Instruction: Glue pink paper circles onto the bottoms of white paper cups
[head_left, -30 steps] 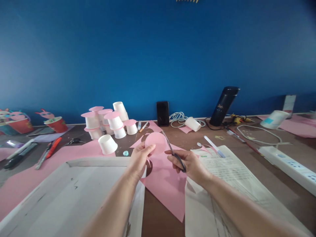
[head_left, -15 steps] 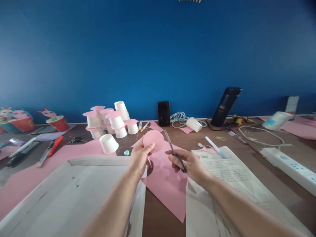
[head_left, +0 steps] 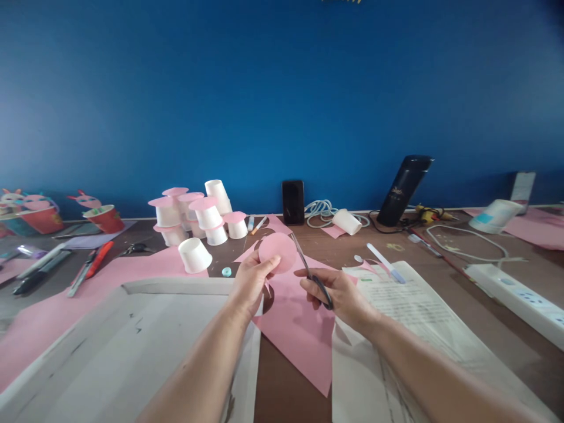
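Pinched between the thumb and fingers of my left hand (head_left: 253, 277) is a round pink paper disc (head_left: 278, 251), held up over the desk. My right hand (head_left: 332, 291) grips a pair of scissors (head_left: 318, 283) by the dark handles, blades pointing up and away. The blades lie close along the disc's right edge; whether they touch it I cannot tell. Beneath both hands lies a larger pink paper sheet (head_left: 304, 335) with a curved cut-out on its left side, where the brown desk shows through.
White paper cups topped with pink discs (head_left: 207, 214) are stacked at the back left, a loose cup (head_left: 194, 256) before them. A white box lid (head_left: 132, 346) lies front left, printed sheets (head_left: 409, 317) front right. A phone (head_left: 293, 202) and black flask (head_left: 403, 191) lean on the wall.
My left hand and the disc have shifted slightly right, nearer the scissor blades. My right hand has barely moved, still gripping the scissors.
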A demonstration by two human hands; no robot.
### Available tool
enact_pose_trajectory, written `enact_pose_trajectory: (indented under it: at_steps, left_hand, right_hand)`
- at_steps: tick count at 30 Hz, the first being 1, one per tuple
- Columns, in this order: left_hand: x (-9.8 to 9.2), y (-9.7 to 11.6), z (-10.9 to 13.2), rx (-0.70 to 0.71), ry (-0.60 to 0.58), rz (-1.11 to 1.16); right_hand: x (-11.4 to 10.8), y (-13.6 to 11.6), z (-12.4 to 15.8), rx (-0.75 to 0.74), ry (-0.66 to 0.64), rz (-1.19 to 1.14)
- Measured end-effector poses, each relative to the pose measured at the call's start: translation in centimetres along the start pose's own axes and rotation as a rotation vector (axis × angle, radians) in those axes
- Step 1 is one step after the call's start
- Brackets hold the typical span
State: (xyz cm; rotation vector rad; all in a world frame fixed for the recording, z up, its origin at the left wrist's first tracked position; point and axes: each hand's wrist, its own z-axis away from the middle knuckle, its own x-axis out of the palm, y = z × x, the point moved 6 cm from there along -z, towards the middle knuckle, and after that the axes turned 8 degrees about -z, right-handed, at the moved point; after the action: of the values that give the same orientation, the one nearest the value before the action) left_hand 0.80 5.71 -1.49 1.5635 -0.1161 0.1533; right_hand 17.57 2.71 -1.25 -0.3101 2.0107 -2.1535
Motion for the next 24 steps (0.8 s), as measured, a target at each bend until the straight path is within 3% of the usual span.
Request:
enact_pose_trajectory:
  at_steps: [24]
  left_hand:
    - [0.27,0.45,0.36,-0.036,-0.008,-0.032]
  right_hand:
    - [-0.13,0.20,-0.13,0.006,0.036,0.008]
